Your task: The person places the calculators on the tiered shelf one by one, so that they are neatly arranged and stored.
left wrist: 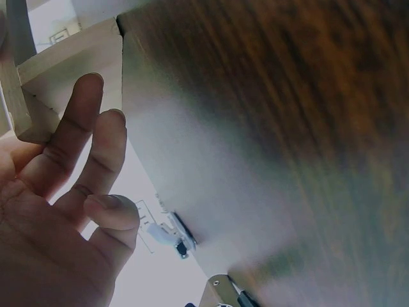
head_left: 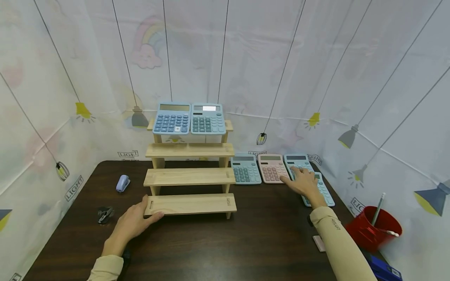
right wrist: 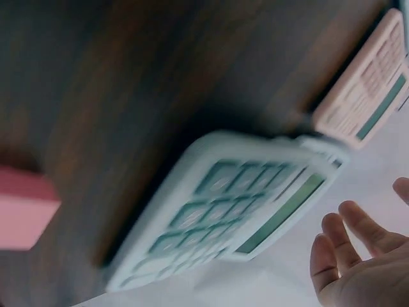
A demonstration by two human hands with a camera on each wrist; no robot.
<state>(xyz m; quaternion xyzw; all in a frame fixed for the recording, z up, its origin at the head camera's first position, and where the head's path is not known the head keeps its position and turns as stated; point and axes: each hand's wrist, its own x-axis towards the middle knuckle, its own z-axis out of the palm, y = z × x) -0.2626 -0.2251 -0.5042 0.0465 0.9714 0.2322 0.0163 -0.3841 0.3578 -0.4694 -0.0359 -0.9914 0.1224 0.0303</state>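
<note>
Filling the background, a white curtain, printed with hanging lamps and, at several spots, the word "LIGHT"; smaller script below, unreadable. Across the lower half of the frame, a dark, wood-grained table. Left of centre, a pale wooden stand of four stepped shelves.

At the stand's lower-left corner, the left hand, fingers loosely spread rather than curled, thumb along the front edge of the bottom shelf, perhaps for steadying. Right of centre, the right hand, fingers apart and holding nothing, over calculators; no way of telling contact from hovering. On the right sleeve, tiny lettering, illegible.

On the stand's top level, a blue calculator and a pale blue calculator, side by side and tilted up, probably for easy viewing of screens and keys. On the table, right of the stand, a light blue calculator, a pink calculator and a third calculator, in a row; nearer, partly behind the hand, a fourth calculator. Key legends too small for reading.

Lower right, a red cup, presumably for keeping a pencil upright. Left, a pale lavender stapler. Lower right, smallest, a pink block.
</note>
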